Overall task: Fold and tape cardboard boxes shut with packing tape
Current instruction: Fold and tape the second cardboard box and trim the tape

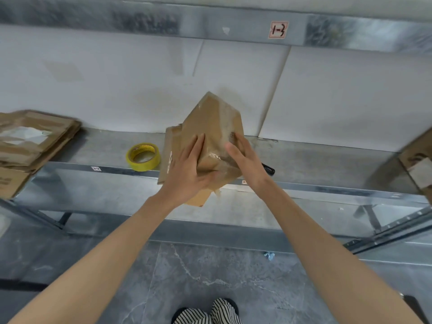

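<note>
A brown cardboard box point(214, 127) with clear tape over its edges is tilted on a corner above the metal shelf point(98, 150). My left hand point(187, 171) lies flat against its left face, fingers straight, thumb under the lower edge. My right hand point(245, 160) presses its right face with straight fingers. A loose flap sticks out at the box's left and another below it. A yellow roll of packing tape point(143, 157) lies on the shelf left of the box.
A stack of flattened cardboard boxes point(30, 143) lies at the shelf's left end. Another cardboard box point(418, 164) stands at the right edge. A black handle point(268, 170) pokes out behind my right hand. White panels back the shelf; a grey floor lies below.
</note>
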A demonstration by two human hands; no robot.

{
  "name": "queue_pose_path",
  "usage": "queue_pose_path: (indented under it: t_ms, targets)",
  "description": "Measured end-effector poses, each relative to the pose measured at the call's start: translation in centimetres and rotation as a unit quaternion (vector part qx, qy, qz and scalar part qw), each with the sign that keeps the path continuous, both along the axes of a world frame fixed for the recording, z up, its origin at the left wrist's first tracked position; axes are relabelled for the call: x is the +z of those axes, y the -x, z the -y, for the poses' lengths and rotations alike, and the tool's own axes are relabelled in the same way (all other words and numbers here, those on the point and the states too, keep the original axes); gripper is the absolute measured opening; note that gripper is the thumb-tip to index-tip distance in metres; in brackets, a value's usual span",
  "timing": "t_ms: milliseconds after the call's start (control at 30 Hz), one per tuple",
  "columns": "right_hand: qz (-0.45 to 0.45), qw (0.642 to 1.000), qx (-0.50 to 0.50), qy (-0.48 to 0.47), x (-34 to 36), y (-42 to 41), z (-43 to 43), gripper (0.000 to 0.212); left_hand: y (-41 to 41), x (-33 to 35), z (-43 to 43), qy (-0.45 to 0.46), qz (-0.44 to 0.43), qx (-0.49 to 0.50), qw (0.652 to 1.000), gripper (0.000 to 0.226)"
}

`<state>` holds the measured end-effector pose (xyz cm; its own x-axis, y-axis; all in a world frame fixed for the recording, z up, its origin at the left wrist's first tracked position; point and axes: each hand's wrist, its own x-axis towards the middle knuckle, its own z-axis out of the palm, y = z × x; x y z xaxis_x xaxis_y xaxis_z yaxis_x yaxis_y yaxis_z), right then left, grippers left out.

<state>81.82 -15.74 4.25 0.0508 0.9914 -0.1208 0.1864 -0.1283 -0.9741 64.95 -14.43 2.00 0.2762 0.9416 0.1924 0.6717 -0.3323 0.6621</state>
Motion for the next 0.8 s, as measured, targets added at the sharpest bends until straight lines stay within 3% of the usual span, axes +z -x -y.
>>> queue_pose_path:
  t_ms: [133,333,467,567,633,733,800]
  targets:
    - [0.022,0.998,-0.017,0.065,0.4,1.2,-0.2,0.084,0.6,1.1,0.3,-0.047,-0.090,-0.031,0.994,0.088]
    - [0.022,0.994,-0.006,0.105,1.0,2.1,-0.4,0.073,1.9,0.6,-0.1,-0.114,-0.189,-0.062,0.973,0.084]
    - [-0.026,0.994,-0.039,0.102,-0.1,2.6,-0.5,0.042,3.1,-0.3,-0.6,-0.068,-0.191,-0.077,0.976,0.089]
    - [-0.052,0.993,-0.070,0.085,-1.2,2.6,-0.3,0.057,5.2,-0.9,-1.2,-0.032,-0.177,-0.019,0.984,0.096]
    - [-0.065,0.992,-0.079,0.077,-1.8,2.4,-0.3,0.063,6.8,-1.7,-1.5,-0.011,-0.134,0.037,0.990,0.093]
    - [-0.081,0.991,-0.083,0.067,-2.4,2.4,-0.5,0.062,7.9,-1.5,-1.6,0.057,0.079,0.081,0.992,0.067]
    - [-0.078,0.991,-0.080,0.070,-2.8,2.5,-0.5,0.061,7.7,-1.0,-1.5,0.096,0.151,0.096,0.979,0.052]
